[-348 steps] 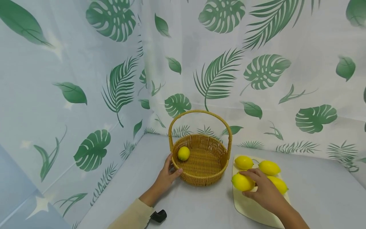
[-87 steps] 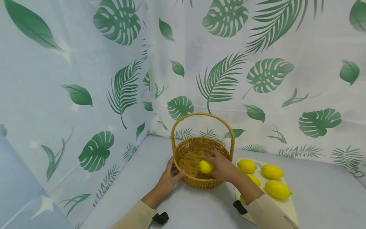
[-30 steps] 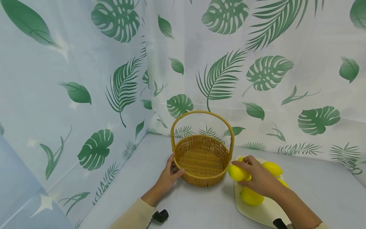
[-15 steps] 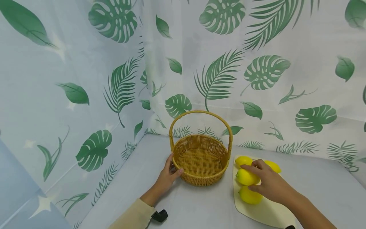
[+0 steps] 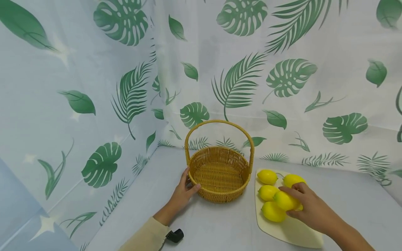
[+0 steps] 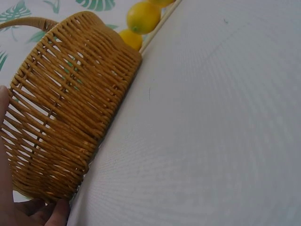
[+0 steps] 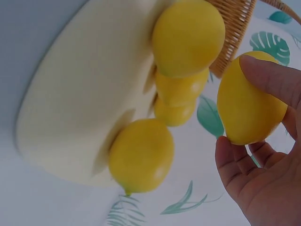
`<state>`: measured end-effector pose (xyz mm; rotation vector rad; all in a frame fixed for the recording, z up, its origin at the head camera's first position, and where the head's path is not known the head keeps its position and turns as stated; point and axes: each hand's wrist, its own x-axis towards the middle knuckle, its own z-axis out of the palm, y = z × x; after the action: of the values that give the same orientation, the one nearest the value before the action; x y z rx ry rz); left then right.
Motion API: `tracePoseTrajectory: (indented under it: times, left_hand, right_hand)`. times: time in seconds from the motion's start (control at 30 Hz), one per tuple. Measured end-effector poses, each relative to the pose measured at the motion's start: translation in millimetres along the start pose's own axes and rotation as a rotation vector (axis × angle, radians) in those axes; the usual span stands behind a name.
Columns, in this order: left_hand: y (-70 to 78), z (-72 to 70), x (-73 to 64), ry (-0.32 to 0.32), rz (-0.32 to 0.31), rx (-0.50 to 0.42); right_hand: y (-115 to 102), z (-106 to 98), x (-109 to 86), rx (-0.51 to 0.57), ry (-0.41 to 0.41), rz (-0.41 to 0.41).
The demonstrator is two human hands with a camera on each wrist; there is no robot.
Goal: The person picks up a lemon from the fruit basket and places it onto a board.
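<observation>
My left hand (image 5: pixel 181 196) grips the near left side of a wicker basket (image 5: pixel 220 198) with a tall arched handle. Its thumb lies at the rim, and in the left wrist view its fingertips press the outer wall. My right hand (image 5: pixel 309 208) pinches a yellow lemon (image 5: pixel 285 201) between thumb and fingers. That lemon hangs over the cream board (image 5: pixel 292 233), right of the basket. Under and around it lie several more lemons, including a far left one (image 5: pixel 267 177) and a near one (image 5: pixel 273 212). In the right wrist view the held lemon (image 7: pixel 251 99) is apart from the others.
A white cloth covers the tabletop (image 5: pixel 220 226). Leaf-printed curtains (image 5: pixel 201 80) stand behind and to the left. A black strap piece (image 5: pixel 175 236) shows at my left sleeve (image 5: pixel 146 235). The board has a thin cord loop (image 5: pixel 279 174) at its far end.
A lemon was in the basket 11.6 s ago; none shows there now. My right hand has carried a lemon from the basket rightward, over the board. My left hand stays on the basket.
</observation>
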<state>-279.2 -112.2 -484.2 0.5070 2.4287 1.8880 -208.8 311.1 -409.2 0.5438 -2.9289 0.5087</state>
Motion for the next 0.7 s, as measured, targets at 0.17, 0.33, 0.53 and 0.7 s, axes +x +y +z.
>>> tracePoseTrajectory:
  times: [0.17,0.33,0.53,0.7]
  left_hand:
    - [-3.4,0.0,1.8,-0.001,0.000,-0.002]
    - [-7.0,0.0,4.2,-0.004,0.005,-0.002]
    - [-36.6,3.1,14.6,0.024,0.011,0.006]
    - [-39.9,4.2,15.0,0.043,0.027,0.015]
  right_hand:
    - [5.4,0.1,-8.8,-0.006,-0.029,0.056]
    - [13.1,2.4,-19.5,-0.014,-0.023,0.079]
    - [22.2,5.3,-27.0,-0.013,-0.055,0.121]
    - [29.7,8.1,-28.9,0.022,-0.153,0.245]
